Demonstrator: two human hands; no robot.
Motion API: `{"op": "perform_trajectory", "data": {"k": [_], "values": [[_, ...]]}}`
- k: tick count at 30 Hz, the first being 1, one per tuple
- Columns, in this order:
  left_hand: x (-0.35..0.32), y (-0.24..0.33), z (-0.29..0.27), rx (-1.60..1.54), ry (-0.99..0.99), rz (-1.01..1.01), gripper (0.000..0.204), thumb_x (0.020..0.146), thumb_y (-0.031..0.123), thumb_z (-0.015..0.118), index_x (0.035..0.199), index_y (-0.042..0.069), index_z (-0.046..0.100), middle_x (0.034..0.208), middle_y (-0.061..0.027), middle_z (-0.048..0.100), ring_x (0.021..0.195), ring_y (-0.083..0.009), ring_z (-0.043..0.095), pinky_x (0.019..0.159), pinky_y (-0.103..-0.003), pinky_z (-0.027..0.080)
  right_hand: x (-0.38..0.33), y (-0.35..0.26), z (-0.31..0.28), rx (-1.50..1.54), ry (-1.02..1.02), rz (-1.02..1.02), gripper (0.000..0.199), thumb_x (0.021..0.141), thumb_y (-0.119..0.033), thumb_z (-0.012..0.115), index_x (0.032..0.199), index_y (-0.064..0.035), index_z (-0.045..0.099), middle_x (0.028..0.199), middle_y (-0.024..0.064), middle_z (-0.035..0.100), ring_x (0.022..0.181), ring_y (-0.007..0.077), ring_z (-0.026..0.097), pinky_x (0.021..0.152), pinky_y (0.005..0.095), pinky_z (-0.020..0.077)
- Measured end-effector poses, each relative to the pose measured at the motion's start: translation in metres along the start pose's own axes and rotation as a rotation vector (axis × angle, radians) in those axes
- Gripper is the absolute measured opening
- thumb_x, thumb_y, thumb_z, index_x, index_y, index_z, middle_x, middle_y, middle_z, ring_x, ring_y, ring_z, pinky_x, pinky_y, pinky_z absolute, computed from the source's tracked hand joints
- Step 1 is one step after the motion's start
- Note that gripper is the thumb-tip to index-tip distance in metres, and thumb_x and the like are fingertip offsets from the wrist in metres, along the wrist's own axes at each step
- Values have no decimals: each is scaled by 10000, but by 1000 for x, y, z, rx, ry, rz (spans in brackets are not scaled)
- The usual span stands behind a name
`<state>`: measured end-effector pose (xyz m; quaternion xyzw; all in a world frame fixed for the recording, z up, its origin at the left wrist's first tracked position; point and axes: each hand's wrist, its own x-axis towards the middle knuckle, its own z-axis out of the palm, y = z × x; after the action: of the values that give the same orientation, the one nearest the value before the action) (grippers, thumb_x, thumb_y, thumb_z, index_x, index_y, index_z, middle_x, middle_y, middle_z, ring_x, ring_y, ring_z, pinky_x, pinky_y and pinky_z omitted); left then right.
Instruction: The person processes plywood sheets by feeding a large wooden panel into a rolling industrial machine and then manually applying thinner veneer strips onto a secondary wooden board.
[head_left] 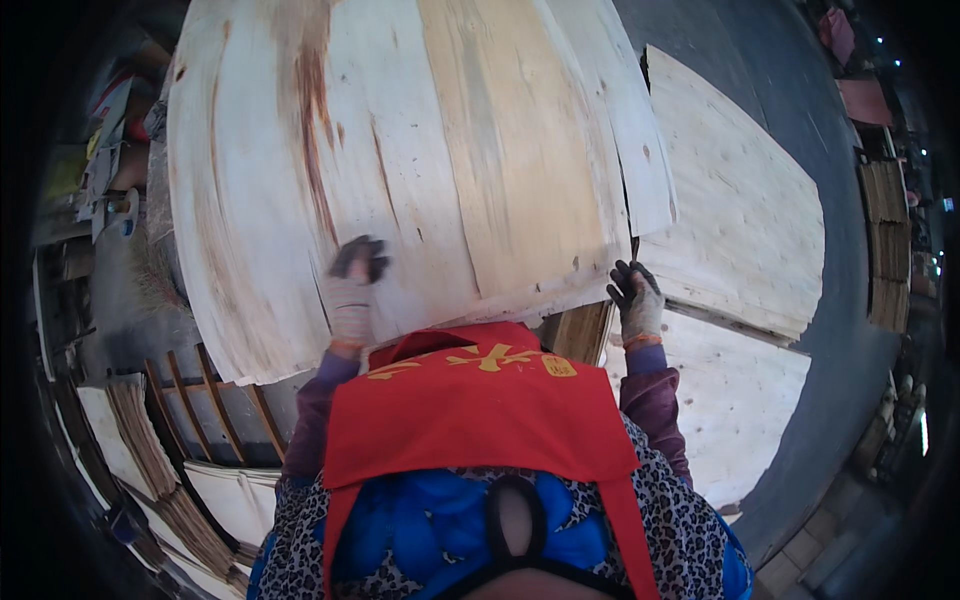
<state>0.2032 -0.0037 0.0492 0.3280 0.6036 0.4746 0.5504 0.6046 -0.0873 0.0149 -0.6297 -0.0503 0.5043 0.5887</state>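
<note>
A broad stack of pale wood veneer sheets (390, 150) with brown streaks and a yellowish band fills the middle in front of me. My left hand (355, 285), in a light glove with dark fingers, is over its near left part. Motion blurs its fingers, so their grip cannot be told. At the near right corner is my right hand (637, 300), gloved alike, its dark fingers bent but apart beside the edge of a narrow veneer strip (640, 190). Whether the fingertips touch that edge is unclear.
More pale sheets (735, 200) lie to the right, with another light sheet (720, 400) nearer me. At the lower left are a wooden slatted frame (215, 405) and stacked boards (130, 430). Brown stacks (887, 245) line the far right across the grey floor (850, 370).
</note>
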Motion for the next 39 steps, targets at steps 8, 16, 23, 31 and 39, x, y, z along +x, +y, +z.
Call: {"op": "perform_trajectory", "data": {"k": [8, 16, 23, 31, 39], "values": [[19, -51, 133, 496, -163, 40, 428, 774, 294, 622, 1065, -7, 537, 986, -141, 609, 853, -242, 590, 722, -324, 455, 31, 21, 10, -157, -121, -36, 310, 835, -182, 519, 1120, -66, 475, 935, 36, 578, 784, 165, 559, 670, 324, 475], [-19, 0, 117, 475, -158, 378, 448, 762, 311, 631, 1032, -33, 537, 958, -206, 595, 874, -298, 565, 752, -330, 441, -18, -19, 59, -195, -275, -150, 294, 806, -288, 607, 976, -48, 593, 768, 1, 587, 610, 91, 529, 508, 230, 433], [-9, 10, 16, 212, 124, 52, 349, 789, 298, 605, 985, 13, 555, 868, -68, 584, 781, -134, 548, 676, -272, 459, -42, 1, 150, -416, -495, -220, 217, 831, -205, 580, 935, -15, 591, 804, 20, 592, 687, 90, 523, 622, 218, 436], [-1, 77, -13, -393, -138, -144, 485, 797, 441, 582, 1028, 25, 492, 771, -95, 583, 645, -172, 569, 562, -274, 463, -2, -25, 300, -296, -567, -266, 200, 831, -217, 549, 909, -35, 577, 717, 23, 573, 509, 105, 506, 381, 236, 370], [144, 113, 19, -617, 3, -9, 358, 828, 372, 562, 920, 34, 486, 708, -113, 587, 541, -171, 554, 487, -303, 434, 50, -55, 380, -171, -610, -266, 330, 830, -219, 567, 1100, -36, 521, 904, 64, 597, 688, 145, 572, 513, 272, 476]]}}
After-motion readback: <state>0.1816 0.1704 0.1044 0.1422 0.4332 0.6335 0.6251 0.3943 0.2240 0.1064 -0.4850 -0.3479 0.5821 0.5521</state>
